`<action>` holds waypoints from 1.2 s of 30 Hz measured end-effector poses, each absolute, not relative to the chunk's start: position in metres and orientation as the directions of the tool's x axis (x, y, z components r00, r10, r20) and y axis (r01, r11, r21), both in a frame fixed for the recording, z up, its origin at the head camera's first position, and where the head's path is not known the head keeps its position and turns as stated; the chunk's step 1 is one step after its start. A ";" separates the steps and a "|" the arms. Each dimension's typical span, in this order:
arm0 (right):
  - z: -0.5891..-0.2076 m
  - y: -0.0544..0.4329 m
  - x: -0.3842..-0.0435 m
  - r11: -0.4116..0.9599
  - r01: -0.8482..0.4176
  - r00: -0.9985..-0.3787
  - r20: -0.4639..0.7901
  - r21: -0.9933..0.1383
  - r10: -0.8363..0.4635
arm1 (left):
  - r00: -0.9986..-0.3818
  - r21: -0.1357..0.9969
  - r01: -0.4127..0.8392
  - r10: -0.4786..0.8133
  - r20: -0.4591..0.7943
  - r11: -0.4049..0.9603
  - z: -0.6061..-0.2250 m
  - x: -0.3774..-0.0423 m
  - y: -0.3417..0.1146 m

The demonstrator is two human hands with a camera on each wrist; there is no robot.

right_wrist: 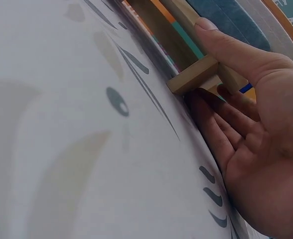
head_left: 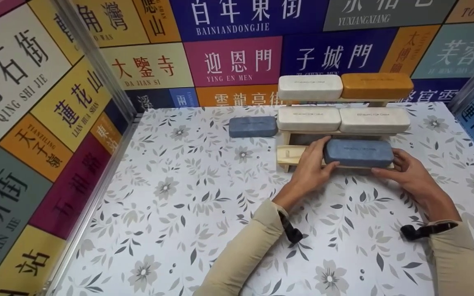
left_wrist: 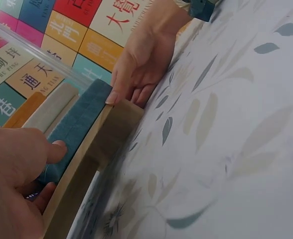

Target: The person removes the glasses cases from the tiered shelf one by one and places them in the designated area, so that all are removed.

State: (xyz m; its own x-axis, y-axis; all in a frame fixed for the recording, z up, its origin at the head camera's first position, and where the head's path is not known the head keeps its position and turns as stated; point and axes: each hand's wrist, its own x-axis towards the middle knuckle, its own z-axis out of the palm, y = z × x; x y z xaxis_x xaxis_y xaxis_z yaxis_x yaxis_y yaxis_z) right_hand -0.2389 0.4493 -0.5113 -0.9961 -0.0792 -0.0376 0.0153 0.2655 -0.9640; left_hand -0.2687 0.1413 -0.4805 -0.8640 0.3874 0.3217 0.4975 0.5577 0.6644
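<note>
A blue glasses case (head_left: 358, 153) lies on the lowest tier of a stepped wooden rack (head_left: 289, 153), over its right part. My left hand (head_left: 312, 161) holds the case's left end, thumb in front and fingers at its far side. In the left wrist view, that thumb lies against the blue case (left_wrist: 79, 127). At the rack's right end is my right hand (head_left: 412, 174). The right wrist view shows the right hand (right_wrist: 266, 124) gripping the rack's end (right_wrist: 199, 74), its thumb along the front edge and its fingers by the foot.
Two white cases (head_left: 309, 119) fill the middle tier. Above them stand another white case (head_left: 311, 87) and an orange-brown case (head_left: 377, 85). A second blue case (head_left: 252, 126) lies on the floral tabletop (head_left: 204, 181), left of the rack. Printed panels (head_left: 233, 61) wall the back and sides.
</note>
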 end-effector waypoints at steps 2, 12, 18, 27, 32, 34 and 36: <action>-0.511 0.449 -0.239 0.252 0.007 -0.995 -0.030 -0.968 -0.090 | -0.861 0.660 0.502 0.393 0.323 0.559 -0.480 -0.266 0.138; -0.513 0.449 -0.240 0.271 -0.042 -0.994 0.015 -0.962 -0.104 | -0.881 0.777 0.454 0.350 0.318 0.436 -0.475 -0.260 0.130; -0.515 0.450 -0.240 0.164 -0.066 -0.990 0.045 -0.984 -0.130 | -0.819 0.734 0.558 0.395 0.415 0.386 -0.469 -0.258 0.124; -0.513 0.451 -0.239 0.157 -0.046 -0.989 0.023 -0.987 -0.145 | -0.677 0.640 0.724 0.442 0.589 0.257 -0.443 -0.258 0.092; -0.513 0.450 -0.239 0.190 -0.031 -0.992 0.007 -0.981 -0.129 | -0.672 0.689 0.714 0.397 0.625 0.125 -0.422 -0.268 0.065; -0.513 0.449 -0.239 0.204 -0.021 -0.993 -0.003 -0.979 -0.120 | -0.679 0.720 0.693 0.380 0.629 0.046 -0.415 -0.273 0.053; -0.513 0.448 -0.240 0.207 -0.016 -0.993 -0.008 -0.978 -0.116 | -0.688 0.745 0.666 0.363 0.629 -0.029 -0.410 -0.277 0.040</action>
State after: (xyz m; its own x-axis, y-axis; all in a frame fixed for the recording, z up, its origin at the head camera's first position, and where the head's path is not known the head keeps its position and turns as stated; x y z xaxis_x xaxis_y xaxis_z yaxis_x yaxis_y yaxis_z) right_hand -0.2398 0.4482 -0.5127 -0.9933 -0.1156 -0.0078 -0.0164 0.2067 -0.9783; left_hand -0.2774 0.0398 -0.4100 -0.6877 0.3626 0.6290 0.6662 -0.0291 0.7452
